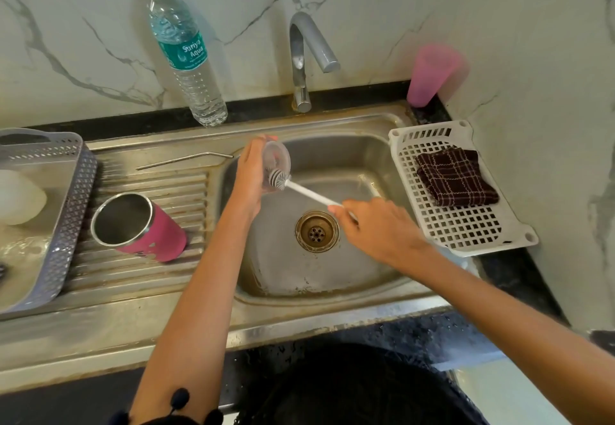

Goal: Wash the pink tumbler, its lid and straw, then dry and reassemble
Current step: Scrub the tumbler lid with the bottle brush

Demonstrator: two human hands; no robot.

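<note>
My left hand (pixel 250 181) holds the clear round lid (pixel 278 161) upright over the left side of the sink basin (pixel 332 275). My right hand (pixel 376 228) grips the white handle of a bottle brush (pixel 309 192), whose grey bristle head presses against the lid's face. The pink tumbler (pixel 139 226) lies on its side on the ribbed drainboard, its steel mouth facing me. A bent metal straw (pixel 184 160) lies on the drainboard behind it.
The tap (pixel 304 58) stands behind the basin, no water running. A water bottle (pixel 186 55) stands at the back left. A grey tray (pixel 66 211) sits at the far left. A white rack (pixel 466 225) with a folded checked cloth (pixel 454 176) sits right; a pink cup (pixel 431 73) stands behind it.
</note>
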